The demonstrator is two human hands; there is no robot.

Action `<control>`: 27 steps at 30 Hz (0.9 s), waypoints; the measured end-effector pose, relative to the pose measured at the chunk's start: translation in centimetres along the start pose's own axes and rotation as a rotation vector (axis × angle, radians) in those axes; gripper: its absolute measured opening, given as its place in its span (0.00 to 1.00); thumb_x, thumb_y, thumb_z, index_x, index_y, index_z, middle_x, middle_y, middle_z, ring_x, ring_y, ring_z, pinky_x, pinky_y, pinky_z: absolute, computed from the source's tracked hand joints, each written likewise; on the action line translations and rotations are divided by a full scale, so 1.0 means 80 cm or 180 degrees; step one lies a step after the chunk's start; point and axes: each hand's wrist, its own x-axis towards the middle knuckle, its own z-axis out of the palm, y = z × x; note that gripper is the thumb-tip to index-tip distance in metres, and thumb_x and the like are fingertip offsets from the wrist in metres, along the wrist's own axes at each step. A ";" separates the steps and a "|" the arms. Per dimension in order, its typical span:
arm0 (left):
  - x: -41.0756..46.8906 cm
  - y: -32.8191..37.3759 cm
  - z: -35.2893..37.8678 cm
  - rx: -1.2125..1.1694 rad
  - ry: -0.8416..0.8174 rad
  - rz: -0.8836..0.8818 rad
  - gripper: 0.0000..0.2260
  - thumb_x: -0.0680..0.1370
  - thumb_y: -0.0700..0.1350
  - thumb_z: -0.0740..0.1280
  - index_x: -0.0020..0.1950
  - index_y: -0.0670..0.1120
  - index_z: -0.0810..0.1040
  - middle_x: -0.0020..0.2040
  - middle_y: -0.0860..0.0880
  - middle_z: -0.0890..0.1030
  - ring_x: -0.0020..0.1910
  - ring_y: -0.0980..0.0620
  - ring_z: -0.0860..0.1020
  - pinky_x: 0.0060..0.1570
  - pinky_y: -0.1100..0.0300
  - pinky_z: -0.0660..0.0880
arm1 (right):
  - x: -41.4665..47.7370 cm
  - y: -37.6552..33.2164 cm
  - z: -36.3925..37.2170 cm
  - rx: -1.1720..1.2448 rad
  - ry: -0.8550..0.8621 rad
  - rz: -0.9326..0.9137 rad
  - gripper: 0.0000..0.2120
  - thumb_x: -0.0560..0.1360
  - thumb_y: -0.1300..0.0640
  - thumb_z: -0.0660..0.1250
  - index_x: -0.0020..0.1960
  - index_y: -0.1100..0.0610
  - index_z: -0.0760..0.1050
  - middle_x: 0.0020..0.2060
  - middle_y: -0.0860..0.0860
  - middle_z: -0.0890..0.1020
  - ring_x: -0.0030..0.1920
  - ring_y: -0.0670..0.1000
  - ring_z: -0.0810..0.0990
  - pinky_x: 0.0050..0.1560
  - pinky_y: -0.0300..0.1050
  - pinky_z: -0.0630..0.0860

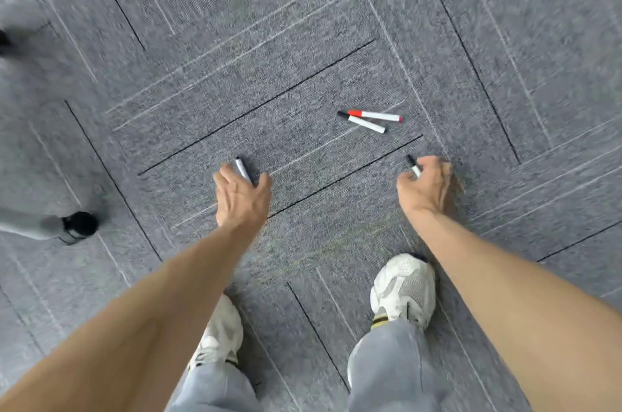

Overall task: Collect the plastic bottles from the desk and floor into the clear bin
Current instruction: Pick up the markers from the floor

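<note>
At the centre of the frame, over grey carpet (303, 41), the left hand (240, 196) curls around a white marker (243, 169) and the right hand (427, 187) pinches a black-capped marker (413, 165); a red marker (375, 115) and a black marker (361, 122) lie touching, upper right of both hands; bottles and bin are out of view

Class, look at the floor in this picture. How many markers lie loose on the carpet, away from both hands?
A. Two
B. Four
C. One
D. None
A. Two markers lie untouched on the carpet: a red-capped marker and a black-capped marker, meeting at their capped ends. The left hand and right hand are each closed on another marker.
</note>
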 end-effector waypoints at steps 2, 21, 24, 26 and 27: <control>0.016 0.013 0.012 0.0019 0.0140 -0.0045 0.27 0.78 0.51 0.62 0.71 0.41 0.56 0.62 0.40 0.64 0.59 0.44 0.69 0.54 0.54 0.70 | 0.007 0.005 0.009 -0.0100 0.0152 -0.0108 0.11 0.72 0.63 0.69 0.50 0.54 0.69 0.57 0.57 0.72 0.59 0.58 0.73 0.60 0.58 0.74; 0.033 0.081 0.020 -0.0247 -0.0506 0.0689 0.06 0.82 0.40 0.53 0.56 0.42 0.68 0.41 0.46 0.71 0.31 0.53 0.67 0.27 0.62 0.64 | 0.045 -0.059 -0.026 -0.0248 0.0084 -0.1241 0.10 0.79 0.60 0.64 0.59 0.61 0.72 0.55 0.55 0.71 0.44 0.49 0.71 0.38 0.40 0.72; 0.051 0.117 0.035 -0.0475 -0.0364 0.0765 0.05 0.81 0.42 0.55 0.55 0.43 0.68 0.44 0.46 0.72 0.35 0.52 0.68 0.32 0.59 0.69 | 0.074 -0.081 -0.008 -0.0138 -0.0111 -0.1614 0.15 0.75 0.58 0.70 0.59 0.62 0.74 0.56 0.54 0.72 0.49 0.49 0.73 0.50 0.46 0.79; 0.060 0.133 0.047 -0.0682 -0.0305 0.0705 0.06 0.81 0.43 0.56 0.55 0.44 0.69 0.47 0.46 0.73 0.38 0.52 0.69 0.35 0.58 0.71 | 0.086 -0.083 0.010 -0.0281 -0.0289 -0.1829 0.22 0.71 0.53 0.74 0.60 0.61 0.74 0.56 0.55 0.71 0.53 0.51 0.73 0.55 0.47 0.77; 0.063 0.138 0.053 -0.0779 -0.0268 0.0652 0.06 0.81 0.43 0.56 0.55 0.44 0.69 0.47 0.45 0.74 0.38 0.52 0.69 0.35 0.58 0.71 | 0.088 -0.081 0.017 -0.0351 -0.0334 -0.1927 0.24 0.70 0.52 0.76 0.61 0.61 0.74 0.56 0.55 0.70 0.54 0.52 0.72 0.55 0.46 0.76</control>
